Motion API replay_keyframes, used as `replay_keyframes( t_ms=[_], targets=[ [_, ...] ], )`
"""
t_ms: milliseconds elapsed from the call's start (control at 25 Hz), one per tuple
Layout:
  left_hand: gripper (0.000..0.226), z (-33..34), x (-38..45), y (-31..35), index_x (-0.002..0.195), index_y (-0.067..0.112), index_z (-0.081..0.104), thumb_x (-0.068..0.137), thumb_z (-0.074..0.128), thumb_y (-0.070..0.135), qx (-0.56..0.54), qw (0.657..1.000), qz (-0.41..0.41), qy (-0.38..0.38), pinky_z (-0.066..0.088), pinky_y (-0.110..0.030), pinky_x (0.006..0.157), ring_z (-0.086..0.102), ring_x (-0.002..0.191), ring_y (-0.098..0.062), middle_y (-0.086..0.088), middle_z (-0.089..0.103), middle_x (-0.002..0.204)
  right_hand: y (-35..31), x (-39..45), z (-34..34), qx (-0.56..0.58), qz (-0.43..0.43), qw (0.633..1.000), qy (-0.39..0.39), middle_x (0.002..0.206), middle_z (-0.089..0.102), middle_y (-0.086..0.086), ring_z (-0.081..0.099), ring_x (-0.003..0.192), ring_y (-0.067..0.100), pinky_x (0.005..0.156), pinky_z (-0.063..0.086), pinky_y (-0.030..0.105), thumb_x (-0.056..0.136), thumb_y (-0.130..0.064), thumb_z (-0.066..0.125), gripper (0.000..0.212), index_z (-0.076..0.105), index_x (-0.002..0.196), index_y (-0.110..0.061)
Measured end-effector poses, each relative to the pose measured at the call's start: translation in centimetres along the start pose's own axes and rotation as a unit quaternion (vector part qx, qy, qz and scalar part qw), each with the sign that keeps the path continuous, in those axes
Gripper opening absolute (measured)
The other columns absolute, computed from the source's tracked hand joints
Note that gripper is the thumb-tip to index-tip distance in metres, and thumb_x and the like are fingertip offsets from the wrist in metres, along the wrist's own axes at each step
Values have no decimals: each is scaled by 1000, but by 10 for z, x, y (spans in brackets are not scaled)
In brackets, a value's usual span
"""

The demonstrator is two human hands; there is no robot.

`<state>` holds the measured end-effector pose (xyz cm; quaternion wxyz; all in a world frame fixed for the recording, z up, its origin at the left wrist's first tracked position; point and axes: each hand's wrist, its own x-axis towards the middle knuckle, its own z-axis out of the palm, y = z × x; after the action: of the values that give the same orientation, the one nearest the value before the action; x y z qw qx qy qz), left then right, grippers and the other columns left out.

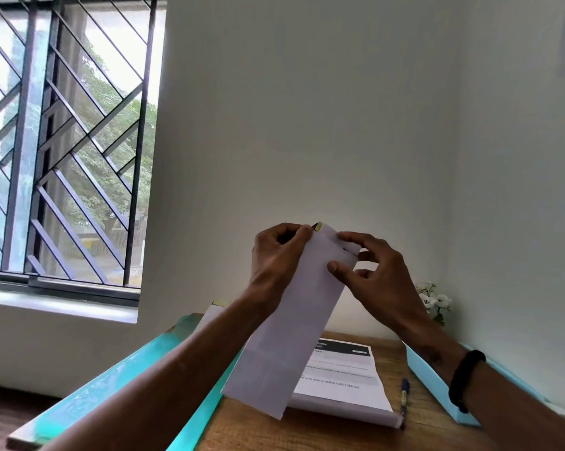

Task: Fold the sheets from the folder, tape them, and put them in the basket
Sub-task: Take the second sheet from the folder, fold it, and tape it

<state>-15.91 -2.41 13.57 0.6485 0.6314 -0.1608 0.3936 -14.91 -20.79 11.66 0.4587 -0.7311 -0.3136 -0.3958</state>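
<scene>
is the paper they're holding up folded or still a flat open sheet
Folded. The held sheet is a narrow strip, far slimmer than the printed sheets on the table, gripped at its top by left hand and right hand.

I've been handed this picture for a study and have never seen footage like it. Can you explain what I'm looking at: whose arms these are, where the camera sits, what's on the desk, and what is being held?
There is no machine here: a person wears a wide-angle camera on the head, so you look forward and down along their own arms. The left hand and the right hand hold up a folded white sheet by its top end, in front of the wall. A small yellowish bit at the sheet's top edge may be tape; it is too small to tell. Below, on the wooden desk, lies a stack of printed sheets with a blue pen beside it. A turquoise folder lies open at the left, and a light blue basket sits at the right. White flowers stand in the corner.
</scene>
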Motion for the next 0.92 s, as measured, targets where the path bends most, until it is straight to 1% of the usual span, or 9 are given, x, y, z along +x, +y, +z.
replay_keyframes(
  t_ms=[120, 200, 400, 560, 680, 760, 800, 840, 920],
  targets=[
    [15, 4, -4, 0, 87, 22, 81, 92, 72, 33, -13, 1000, -14, 13, 61, -46, 80, 73, 90, -23, 3, 78, 86, -2, 1, 2, -9, -18, 1000, 4, 132, 61, -9, 62, 113, 6, 85, 61, 29, 83, -31, 85, 58, 63, 137, -31],
    [15, 7, -5, 0, 88, 23, 81, 93, 72, 34, -24, 999, -25, 24, 61, -44, 79, 73, 91, -24, 3, 78, 86, -2, 1, 2, -13, -28, 1000, 6, 129, 60, -10, 62, 114, 4, 85, 61, 25, 83, -30, 86, 59, 63, 137, -29],
    [15, 9, -10, -3, 88, 26, 80, 95, 70, 34, -25, 999, -26, 38, 61, -38, 77, 70, 85, -15, 6, 76, 86, 0, 2, 1, -33, -29, 999, -15, 127, 60, -10, 62, 113, 4, 85, 62, 29, 78, -31, 89, 60, 65, 133, -32],
    [15, 9, -13, -10, 86, 27, 78, 96, 69, 34, -22, 999, -15, 34, 62, -40, 76, 69, 83, -15, 6, 75, 84, 3, 8, 0, -40, 12, 998, -54, 128, 60, -7, 62, 113, 10, 89, 62, 39, 74, -41, 89, 61, 65, 130, -38],
    [15, 10, -14, -12, 86, 25, 80, 95, 69, 32, -48, 997, -48, 42, 62, -45, 76, 69, 83, -19, 0, 76, 85, -2, 14, 0, -63, 29, 994, -79, 118, 63, -11, 61, 106, 5, 92, 60, 37, 72, -47, 89, 53, 68, 119, -35],
    [15, 11, -17, -14, 86, 25, 79, 96, 69, 30, -51, 997, -55, 28, 62, -45, 76, 69, 82, -20, -2, 76, 87, -10, 19, -3, -45, 70, 991, -108, 106, 66, -10, 64, 97, 7, 87, 60, 35, 73, -42, 91, 45, 70, 110, -26],
    [16, 12, -19, -14, 85, 25, 79, 97, 69, 30, -58, 996, -59, 22, 61, -43, 75, 68, 81, -19, -2, 76, 87, -13, 22, -5, -25, 100, 986, -130, 103, 70, -6, 67, 94, 12, 85, 62, 37, 73, -40, 91, 44, 72, 107, -20],
    [17, 12, -20, -14, 85, 23, 79, 97, 69, 29, -74, 995, -68, 20, 61, -42, 75, 67, 80, -18, -3, 76, 87, -13, 25, -8, -2, 130, 979, -160, 102, 73, -1, 71, 94, 18, 84, 64, 40, 73, -36, 92, 44, 74, 107, -17],
    [18, 12, -18, -17, 82, 19, 78, 95, 71, 30, -121, 986, -114, 20, 59, -40, 72, 65, 77, -20, -5, 74, 85, -13, 28, -12, 50, 180, 957, -221, 107, 78, 9, 76, 98, 23, 84, 65, 44, 77, -26, 91, 43, 74, 114, -12]
  ],
)
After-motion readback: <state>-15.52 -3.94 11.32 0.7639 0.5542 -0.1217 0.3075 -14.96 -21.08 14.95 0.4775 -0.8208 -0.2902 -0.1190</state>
